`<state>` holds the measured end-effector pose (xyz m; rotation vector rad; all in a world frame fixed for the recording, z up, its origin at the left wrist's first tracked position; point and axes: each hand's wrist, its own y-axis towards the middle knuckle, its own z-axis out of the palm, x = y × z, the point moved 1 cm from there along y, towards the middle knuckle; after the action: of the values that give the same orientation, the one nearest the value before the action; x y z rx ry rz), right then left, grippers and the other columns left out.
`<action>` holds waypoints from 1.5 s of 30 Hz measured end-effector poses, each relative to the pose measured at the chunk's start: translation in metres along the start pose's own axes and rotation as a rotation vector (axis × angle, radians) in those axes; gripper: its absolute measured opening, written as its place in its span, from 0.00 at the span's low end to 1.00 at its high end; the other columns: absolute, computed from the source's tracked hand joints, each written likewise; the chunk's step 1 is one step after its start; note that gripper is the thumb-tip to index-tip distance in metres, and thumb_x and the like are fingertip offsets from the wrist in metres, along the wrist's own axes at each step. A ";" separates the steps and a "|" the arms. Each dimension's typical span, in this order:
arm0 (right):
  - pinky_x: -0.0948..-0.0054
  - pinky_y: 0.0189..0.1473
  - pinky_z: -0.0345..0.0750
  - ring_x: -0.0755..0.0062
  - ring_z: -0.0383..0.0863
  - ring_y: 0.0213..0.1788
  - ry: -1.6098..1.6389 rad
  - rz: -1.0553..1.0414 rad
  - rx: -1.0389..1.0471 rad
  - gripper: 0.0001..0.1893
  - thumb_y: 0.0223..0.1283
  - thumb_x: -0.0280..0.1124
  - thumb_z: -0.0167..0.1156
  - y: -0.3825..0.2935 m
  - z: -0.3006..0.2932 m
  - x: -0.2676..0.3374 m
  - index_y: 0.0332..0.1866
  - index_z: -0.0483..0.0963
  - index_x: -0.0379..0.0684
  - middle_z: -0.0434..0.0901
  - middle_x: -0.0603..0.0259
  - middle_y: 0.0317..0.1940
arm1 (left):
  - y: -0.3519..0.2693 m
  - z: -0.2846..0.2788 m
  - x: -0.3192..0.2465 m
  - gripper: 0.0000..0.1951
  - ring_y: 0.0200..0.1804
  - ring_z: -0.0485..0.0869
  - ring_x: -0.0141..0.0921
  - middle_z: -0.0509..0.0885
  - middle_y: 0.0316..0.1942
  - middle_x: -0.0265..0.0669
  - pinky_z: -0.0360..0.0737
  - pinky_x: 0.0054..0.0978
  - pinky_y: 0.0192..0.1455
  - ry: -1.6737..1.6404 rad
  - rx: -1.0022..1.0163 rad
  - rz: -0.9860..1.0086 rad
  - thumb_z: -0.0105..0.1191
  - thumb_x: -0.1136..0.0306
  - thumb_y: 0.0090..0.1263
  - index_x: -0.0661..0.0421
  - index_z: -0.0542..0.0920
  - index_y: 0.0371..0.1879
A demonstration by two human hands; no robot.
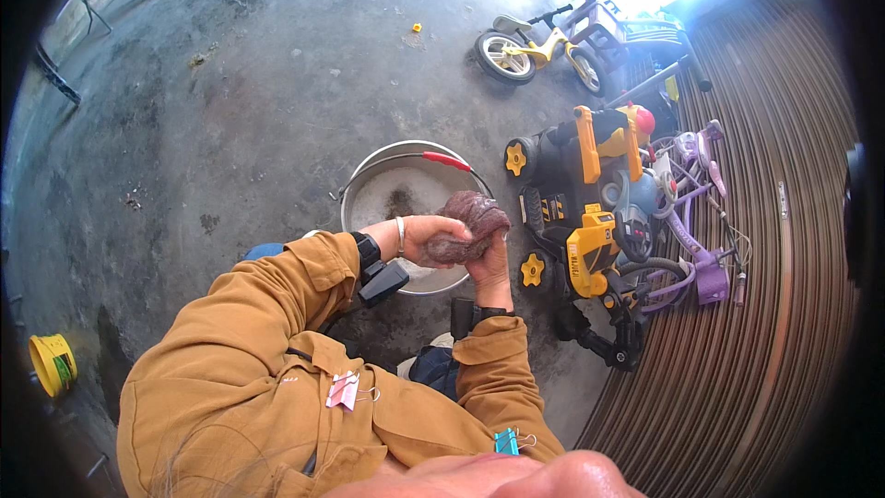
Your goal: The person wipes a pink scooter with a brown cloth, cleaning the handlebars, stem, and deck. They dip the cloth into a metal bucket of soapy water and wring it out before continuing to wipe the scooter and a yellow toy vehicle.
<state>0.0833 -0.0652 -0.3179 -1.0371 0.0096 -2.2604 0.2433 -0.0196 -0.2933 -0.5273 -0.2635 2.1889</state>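
Observation:
Both of my hands grip a bunched, wet, brownish-purple cloth (477, 218) above the right side of a round metal bucket (354, 176). My left hand (434, 235), with a bangle at the wrist, clasps the cloth from the left, its thumb over the front. From below and to the right, my right hand (491, 263) holds the other end; part of its fingers is hidden behind the cloth. Whitish, sudsy water (370, 204) with a dark patch in the middle shows in the bucket. The bucket's wire handle carries a red grip (446, 161) and lies across the far rim.
Close on the right stands a yellow and black ride-on toy excavator (588, 249). Behind it are a purple child's bicycle (691, 235) and a ribbed shutter (774, 152). A yellow balance bike (543, 48) is farther off. At far left sits a yellow tub (52, 365) on the concrete floor (276, 104).

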 end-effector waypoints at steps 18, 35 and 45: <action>0.68 0.47 0.76 0.64 0.80 0.44 -1.308 -0.319 -0.388 0.25 0.41 0.26 0.66 0.008 0.009 -0.009 0.50 0.71 0.37 0.80 0.55 0.41 | 0.012 -0.002 0.011 0.29 0.44 0.79 0.34 0.80 0.43 0.43 0.75 0.29 0.50 1.238 -0.515 0.879 0.62 0.65 0.49 0.60 0.71 0.52; 0.75 0.48 0.76 0.72 0.76 0.51 -0.506 -0.143 -0.111 0.39 0.58 0.28 0.61 -0.016 0.023 0.062 0.72 0.46 0.42 0.72 0.56 0.51 | 0.006 -0.024 -0.019 0.25 0.17 0.77 0.30 0.82 0.27 0.40 0.65 0.19 0.09 -0.047 0.090 0.142 0.40 0.44 0.68 0.54 0.78 0.40; 0.61 0.61 0.69 0.59 0.71 0.58 -0.066 -0.042 0.214 0.36 0.55 0.43 0.59 -0.019 0.039 0.037 0.66 0.57 0.39 0.69 0.53 0.57 | 0.011 -0.013 0.003 0.28 0.15 0.77 0.35 0.81 0.28 0.48 0.66 0.20 0.08 -0.146 0.363 -0.244 0.31 0.43 0.70 0.54 0.76 0.45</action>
<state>0.0811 -0.0609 -0.2613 -1.0038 -0.2780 -2.2063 0.2401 -0.0241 -0.3098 -0.1253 -0.0031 1.9770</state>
